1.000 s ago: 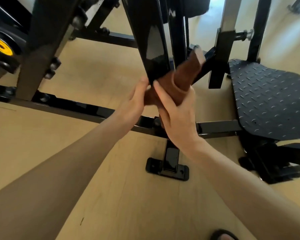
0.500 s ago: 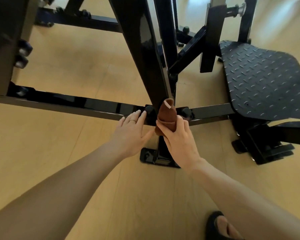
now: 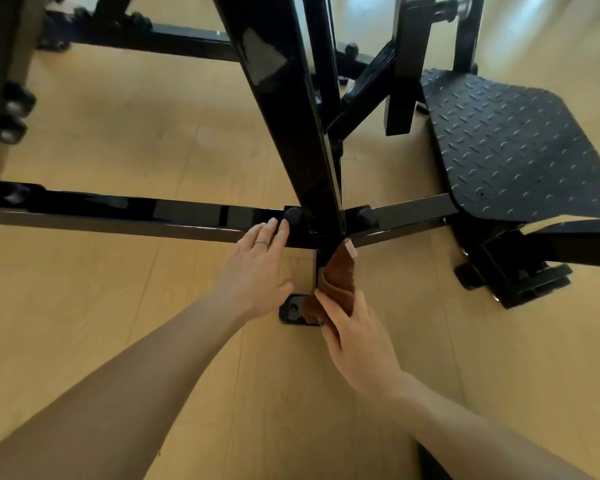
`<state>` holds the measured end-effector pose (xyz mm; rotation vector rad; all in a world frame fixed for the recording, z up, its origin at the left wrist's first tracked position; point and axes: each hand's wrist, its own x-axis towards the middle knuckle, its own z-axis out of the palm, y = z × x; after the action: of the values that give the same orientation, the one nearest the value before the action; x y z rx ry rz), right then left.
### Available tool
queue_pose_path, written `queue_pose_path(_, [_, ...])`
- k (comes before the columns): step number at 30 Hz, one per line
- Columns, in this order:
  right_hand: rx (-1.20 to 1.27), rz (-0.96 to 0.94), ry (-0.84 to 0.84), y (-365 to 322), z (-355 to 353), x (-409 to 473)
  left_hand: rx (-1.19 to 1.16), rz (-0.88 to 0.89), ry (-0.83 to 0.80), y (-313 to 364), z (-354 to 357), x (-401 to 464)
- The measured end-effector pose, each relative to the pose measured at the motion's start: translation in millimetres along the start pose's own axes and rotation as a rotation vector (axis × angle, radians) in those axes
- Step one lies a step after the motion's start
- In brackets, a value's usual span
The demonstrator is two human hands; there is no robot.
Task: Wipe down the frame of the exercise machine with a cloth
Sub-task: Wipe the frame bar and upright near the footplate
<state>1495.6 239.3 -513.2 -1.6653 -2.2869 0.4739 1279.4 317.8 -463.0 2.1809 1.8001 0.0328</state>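
The right hand (image 3: 355, 344) has its grip closed round a brown cloth (image 3: 336, 278), thumb laid along the cloth's left edge and fingers wrapped behind it out of sight. The cloth stands up from the grip as a folded strip, its top end with a pale tag (image 3: 350, 247) touching the black frame (image 3: 291, 126) right where the slanted post meets the cross bar (image 3: 136, 211). The cloth's lower part bunches just left of the thumb, over the foot plate (image 3: 293, 308) on the floor (image 3: 118, 140).

The left hand (image 3: 257, 268) sits just left of the right grip, a little apart from it. Its grip is wide, with fingers straight and close together, and the fingertips (image 3: 284, 226) rest on the cross bar beside a round bolt cap (image 3: 292, 214). A ring (image 3: 261, 242) shows on one finger. The thumb points toward the foot plate, and I cannot tell whether it touches it.

Up and right of the right grip, well apart, lies a black tread plate (image 3: 513, 143) with a raised pattern. A second bolt cap (image 3: 365, 214) sits just above the cloth's top, on the right side of the post. Far left of both hands, more black frame parts with bolts (image 3: 13, 114) stand at the edge of view.
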Motion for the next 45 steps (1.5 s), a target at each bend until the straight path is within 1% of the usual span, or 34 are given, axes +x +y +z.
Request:
queue_pose_path(4, [-0.227,-0.066,0.026,1,-6,39,-0.020,-0.006,-0.035,-2,-3,1])
queue_pose_path(8, [-0.378,0.019,0.025,-12,-1,80,-0.020,-0.013,-0.038,0,0,3])
queue_pose_path(11, [-0.365,0.057,0.046,-18,5,60,-0.030,-0.003,-0.059,-3,-1,5])
queue_pose_path(16, [-0.343,-0.022,0.014,-20,10,12,-0.039,-0.010,-0.074,-2,-5,4])
queue_pose_path(19, [-0.356,-0.076,-0.008,-13,-2,41,-0.045,-0.011,-0.081,-2,-5,4])
queue_pose_path(22, [-0.377,0.012,-0.026,-14,-7,79,-0.052,-0.009,-0.089,-4,-4,6])
queue_pose_path(25, [-0.381,0.057,-0.035,-23,-1,66,-0.031,-0.006,-0.099,-4,-5,9])
queue_pose_path(27, [-0.352,0.034,-0.089,-27,-1,42,-0.031,-0.001,-0.123,-5,-8,11])
queue_pose_path(29, [-0.336,-0.019,-0.201,-27,-10,24,-0.020,0.008,-0.140,-3,-10,13])
queue_pose_path(30, [-0.324,-0.062,-0.300,-28,-19,21,-0.010,0.008,-0.144,-2,-12,13])
queue_pose_path(32, [-0.312,-0.173,-0.548,-29,-49,30,-0.021,0.012,-0.152,0,-19,15])
queue_pose_path(33, [-0.348,-0.235,-0.649,-29,-67,40,-0.051,0.011,-0.148,2,-23,17])
queue_pose_path(34, [-0.410,-0.292,-0.688,-28,-86,52,-0.110,0.002,-0.136,4,-28,18])
queue_pose_path(36, [-0.518,-0.352,-0.628,-24,-127,77,-0.342,-0.036,-0.085,9,-40,24])
queue_pose_path(38, [-0.514,-0.286,-0.544,-16,-161,94,-0.639,-0.068,0.001,16,-53,30])
queue_pose_path(40, [-0.419,-0.175,-0.471,-3,-184,101,-0.812,-0.054,0.124,24,-65,35])
queue_pose_path(43, [-0.197,-0.019,-0.348,14,-190,112,-0.933,-0.001,0.265,34,-77,37])
queue_pose_path(45, [-0.005,0.067,-0.239,19,-183,128,-1.000,-0.017,0.322,38,-82,37])
